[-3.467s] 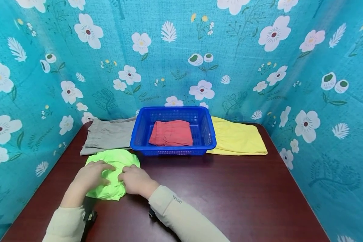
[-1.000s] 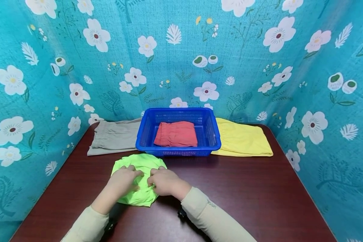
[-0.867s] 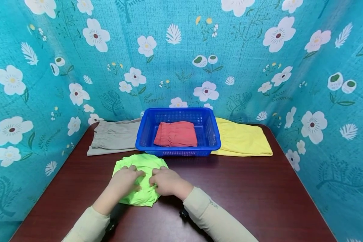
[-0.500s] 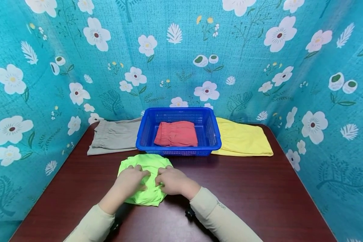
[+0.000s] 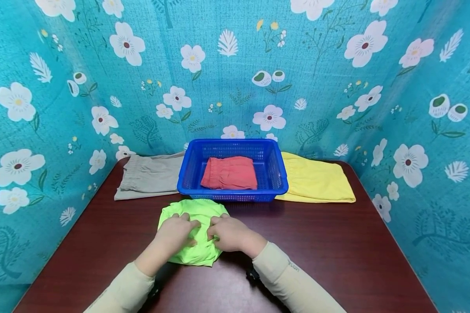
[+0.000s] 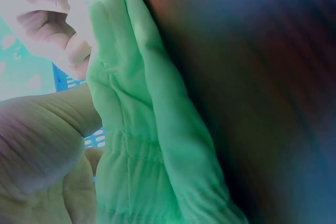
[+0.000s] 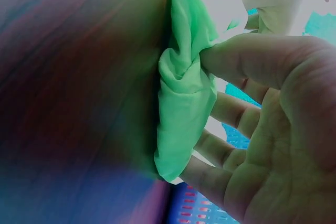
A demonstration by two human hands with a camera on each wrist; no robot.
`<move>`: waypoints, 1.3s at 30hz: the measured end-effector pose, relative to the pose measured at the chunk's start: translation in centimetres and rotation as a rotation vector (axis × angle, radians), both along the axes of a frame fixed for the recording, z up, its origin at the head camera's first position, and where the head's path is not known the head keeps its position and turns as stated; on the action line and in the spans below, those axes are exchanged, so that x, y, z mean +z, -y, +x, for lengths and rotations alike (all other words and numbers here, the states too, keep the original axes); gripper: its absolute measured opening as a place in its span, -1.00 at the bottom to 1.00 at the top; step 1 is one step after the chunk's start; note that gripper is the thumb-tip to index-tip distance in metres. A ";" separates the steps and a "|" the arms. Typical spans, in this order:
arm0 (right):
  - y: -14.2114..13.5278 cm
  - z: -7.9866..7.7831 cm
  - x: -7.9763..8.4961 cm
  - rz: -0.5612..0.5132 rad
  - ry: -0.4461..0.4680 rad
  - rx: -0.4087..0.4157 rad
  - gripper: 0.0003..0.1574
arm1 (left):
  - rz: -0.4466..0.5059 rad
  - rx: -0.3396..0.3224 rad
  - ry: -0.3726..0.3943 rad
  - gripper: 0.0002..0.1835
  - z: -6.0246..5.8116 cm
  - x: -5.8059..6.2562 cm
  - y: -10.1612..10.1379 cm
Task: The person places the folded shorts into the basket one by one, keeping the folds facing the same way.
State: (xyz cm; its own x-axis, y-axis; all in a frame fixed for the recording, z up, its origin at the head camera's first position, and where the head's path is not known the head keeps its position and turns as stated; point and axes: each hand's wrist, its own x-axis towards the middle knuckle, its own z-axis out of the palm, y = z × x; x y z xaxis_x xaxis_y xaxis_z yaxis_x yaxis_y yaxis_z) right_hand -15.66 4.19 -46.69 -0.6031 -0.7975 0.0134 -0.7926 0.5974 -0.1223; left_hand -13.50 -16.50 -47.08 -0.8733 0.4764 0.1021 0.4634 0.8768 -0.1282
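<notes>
A: Left to right along the table's (image 5: 337,261) far edge?
B: Grey garment (image 5: 150,176) at the far left corner, blue basket (image 5: 276,174) mid-edge holding a folded red cloth (image 5: 229,173), yellow garment (image 5: 315,183) toward the far right corner.
A: Hands?
B: Both on the green garment (image 5: 193,213), which lies on the table just in front of the basket. Left hand (image 5: 176,232) grips it with curled fingers; right hand (image 5: 229,232) pinches a fold, thumb (image 7: 247,59) against fingers.
</notes>
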 end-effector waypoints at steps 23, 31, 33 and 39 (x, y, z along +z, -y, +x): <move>-3.8 -0.3 -0.3 -0.043 0.041 -0.012 -0.80 | -0.017 -0.032 0.017 -0.51 -0.3 0.5 -3.8; -4.5 -0.3 -0.2 -0.061 0.034 0.007 -0.81 | -0.023 -0.038 0.018 -0.51 -0.4 0.5 -4.3; -4.7 -0.3 -0.1 -0.063 0.029 0.008 -0.82 | -0.019 -0.038 0.016 -0.51 -0.4 0.5 -4.5; -5.3 -0.4 0.0 -0.047 0.060 -0.022 -0.81 | -0.026 -0.050 0.003 -0.50 -0.4 0.7 -5.1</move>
State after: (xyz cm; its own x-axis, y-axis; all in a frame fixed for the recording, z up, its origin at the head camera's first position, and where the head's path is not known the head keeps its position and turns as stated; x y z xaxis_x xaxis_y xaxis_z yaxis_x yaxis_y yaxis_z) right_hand -16.06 9.53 -46.68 -0.6213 -0.7835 0.0142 -0.7698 0.6069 -0.1977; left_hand -13.93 -11.41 -46.43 -0.8487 0.5218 0.0862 0.5068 0.8490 -0.1494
